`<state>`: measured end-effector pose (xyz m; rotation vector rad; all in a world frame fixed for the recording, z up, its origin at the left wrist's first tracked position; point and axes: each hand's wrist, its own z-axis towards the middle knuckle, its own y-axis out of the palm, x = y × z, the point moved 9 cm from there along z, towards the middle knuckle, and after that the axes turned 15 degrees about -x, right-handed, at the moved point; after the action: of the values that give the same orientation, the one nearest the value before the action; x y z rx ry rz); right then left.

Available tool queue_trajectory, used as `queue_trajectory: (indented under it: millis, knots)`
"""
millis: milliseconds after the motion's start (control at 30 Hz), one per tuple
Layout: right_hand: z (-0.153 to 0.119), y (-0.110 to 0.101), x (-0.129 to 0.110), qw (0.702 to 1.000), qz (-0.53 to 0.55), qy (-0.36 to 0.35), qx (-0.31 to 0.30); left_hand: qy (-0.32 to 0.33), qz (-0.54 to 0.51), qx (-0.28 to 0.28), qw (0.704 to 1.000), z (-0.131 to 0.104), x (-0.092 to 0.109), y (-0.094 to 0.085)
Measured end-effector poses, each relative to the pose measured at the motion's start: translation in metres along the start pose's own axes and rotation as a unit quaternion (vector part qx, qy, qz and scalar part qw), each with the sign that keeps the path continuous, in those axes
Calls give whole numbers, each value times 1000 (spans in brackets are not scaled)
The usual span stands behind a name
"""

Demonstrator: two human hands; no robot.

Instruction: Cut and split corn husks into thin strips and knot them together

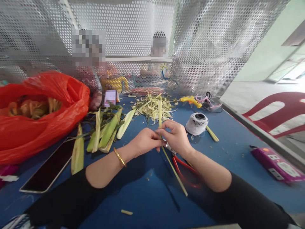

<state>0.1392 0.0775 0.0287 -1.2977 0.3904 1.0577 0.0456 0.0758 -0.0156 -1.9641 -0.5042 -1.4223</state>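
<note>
A thin pale-green strip, apparently corn husk (pixel 175 173), runs between my two hands, its flatter end pointing up and its narrow end slanting down to the right. My left hand (pixel 145 140), with a gold bangle at the wrist, pinches the strip near its middle. From the other side, my right hand (pixel 177 136) grips it with thumb and fingers just above. Below my right hand lie red-handled pliers or cutters (pixel 179 173), partly hidden by that hand and arm. A small cut piece (pixel 126 212) rests on the blue tabletop (pixel 138 200) near me.
Green husks (pixel 109 132) and a phone (pixel 50 168) lie left, beside a red plastic bag (pixel 81 95). Husk shreds (pixel 153 109) are heaped ahead. Right are white thread (pixel 196 125), a yellow glue gun (pixel 190 101) and a purple box (pixel 277 163). Perforated metal mesh (pixel 133 41) stands behind, people beyond.
</note>
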Motion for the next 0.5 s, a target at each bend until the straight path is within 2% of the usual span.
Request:
queue_trajectory:
  millis: [67, 167, 333, 433, 500]
  knots:
    - [0, 2, -7, 999, -31, -30, -5, -8, -5, -6, 1000, 0, -2, 1]
    - [4, -4, -4, 999, -24, -32, -23, -22, -45, 12, 999, -1, -5, -3]
    - [13, -12, -2, 989, -78, -55, -114, -12, -180, 29, 983, -3, -8, -12]
    - [12, -9, -3, 975, -129, -81, -160, -1, -208, 41, 977, -3, -7, -18]
    - [10, -6, -5, 968, -161, -95, -169, -6, -205, 57, 977, -4, -8, -21]
